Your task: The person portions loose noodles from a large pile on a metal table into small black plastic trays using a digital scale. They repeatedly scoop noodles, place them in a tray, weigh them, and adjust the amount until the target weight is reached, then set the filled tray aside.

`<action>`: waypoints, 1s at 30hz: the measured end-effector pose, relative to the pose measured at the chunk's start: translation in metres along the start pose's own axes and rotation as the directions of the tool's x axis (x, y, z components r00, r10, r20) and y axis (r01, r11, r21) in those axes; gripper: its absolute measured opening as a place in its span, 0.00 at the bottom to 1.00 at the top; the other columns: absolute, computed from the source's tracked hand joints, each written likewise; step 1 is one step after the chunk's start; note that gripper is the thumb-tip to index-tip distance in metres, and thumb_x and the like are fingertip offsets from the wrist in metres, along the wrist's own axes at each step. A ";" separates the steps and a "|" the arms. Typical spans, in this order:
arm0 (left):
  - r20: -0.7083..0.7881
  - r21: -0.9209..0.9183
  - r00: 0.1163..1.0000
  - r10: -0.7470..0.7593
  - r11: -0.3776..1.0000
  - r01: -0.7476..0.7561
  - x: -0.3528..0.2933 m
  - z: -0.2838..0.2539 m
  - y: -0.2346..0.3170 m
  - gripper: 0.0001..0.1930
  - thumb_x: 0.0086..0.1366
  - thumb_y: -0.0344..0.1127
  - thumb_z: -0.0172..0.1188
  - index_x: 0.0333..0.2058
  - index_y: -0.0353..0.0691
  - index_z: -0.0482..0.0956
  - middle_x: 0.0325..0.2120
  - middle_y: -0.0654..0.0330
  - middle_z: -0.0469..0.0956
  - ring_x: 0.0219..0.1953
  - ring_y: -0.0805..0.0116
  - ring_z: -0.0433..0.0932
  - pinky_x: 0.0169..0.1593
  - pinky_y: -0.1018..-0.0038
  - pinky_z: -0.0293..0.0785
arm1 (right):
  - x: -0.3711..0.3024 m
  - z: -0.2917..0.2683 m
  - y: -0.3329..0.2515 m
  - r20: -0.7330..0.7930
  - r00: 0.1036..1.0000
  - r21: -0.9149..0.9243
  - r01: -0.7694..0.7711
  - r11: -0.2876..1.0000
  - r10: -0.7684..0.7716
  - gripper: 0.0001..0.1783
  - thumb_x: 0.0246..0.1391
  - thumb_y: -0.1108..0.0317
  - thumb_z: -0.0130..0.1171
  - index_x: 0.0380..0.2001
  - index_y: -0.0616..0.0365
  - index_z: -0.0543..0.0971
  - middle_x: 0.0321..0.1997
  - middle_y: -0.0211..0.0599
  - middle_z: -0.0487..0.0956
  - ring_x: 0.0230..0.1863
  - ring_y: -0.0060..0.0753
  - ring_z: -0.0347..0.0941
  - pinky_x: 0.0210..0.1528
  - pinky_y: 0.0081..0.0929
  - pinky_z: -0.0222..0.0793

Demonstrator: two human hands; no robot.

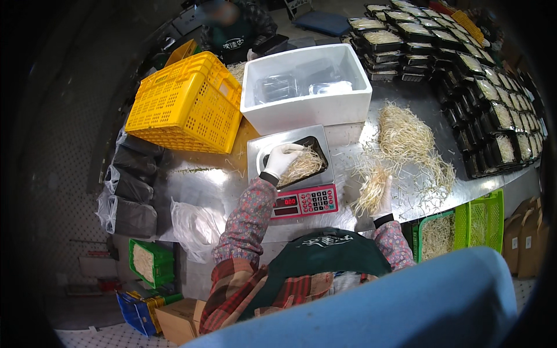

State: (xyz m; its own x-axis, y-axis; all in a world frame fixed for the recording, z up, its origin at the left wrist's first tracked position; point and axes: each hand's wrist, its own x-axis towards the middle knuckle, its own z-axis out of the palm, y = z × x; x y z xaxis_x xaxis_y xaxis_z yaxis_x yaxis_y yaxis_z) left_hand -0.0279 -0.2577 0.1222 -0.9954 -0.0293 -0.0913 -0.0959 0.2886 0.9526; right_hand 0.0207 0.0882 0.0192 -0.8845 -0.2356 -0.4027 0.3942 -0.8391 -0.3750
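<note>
My left hand (282,160), in a white glove, reaches over a black tray (318,146) with its fingers closed on the pale bean sprouts (304,167) lying inside. Under the tray is a digital scale with a steel platform (257,144) and a red keypad panel (306,200). On the right, my gloved right hand (385,201) grips a bunch of bean sprouts (369,188) just above the table; the bunch partly hides its fingers. Beyond it spreads a large loose heap of sprouts (404,134).
A white foam box (304,111) holding clear plastic packs and a yellow crate (184,107) stand beyond the scale. Stacked sprout-filled trays (452,69) line the right. Plastic bags (197,227) lie left; a green basket (486,223) is low right. Another person (235,35) stands across the table.
</note>
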 end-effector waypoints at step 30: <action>0.120 0.848 0.947 0.298 0.465 -0.254 0.008 0.019 0.028 0.11 0.59 0.40 0.63 0.36 0.44 0.87 0.27 0.56 0.81 0.34 0.55 0.79 0.42 0.61 0.75 | -0.004 -0.008 0.001 0.054 0.998 0.031 -0.039 0.999 0.037 0.33 0.60 0.34 0.51 0.54 0.50 0.75 0.42 0.36 0.82 0.37 0.37 0.80 0.37 0.37 0.81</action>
State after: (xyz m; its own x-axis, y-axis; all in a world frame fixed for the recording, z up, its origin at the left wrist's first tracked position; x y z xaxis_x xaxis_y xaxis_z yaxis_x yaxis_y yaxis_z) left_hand -0.0383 -0.2316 0.1422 -0.9713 0.1734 0.1629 0.2071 0.9532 0.2202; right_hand 0.0270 0.0924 0.0138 -0.8815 -0.2923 -0.3709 0.4200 -0.8443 -0.3329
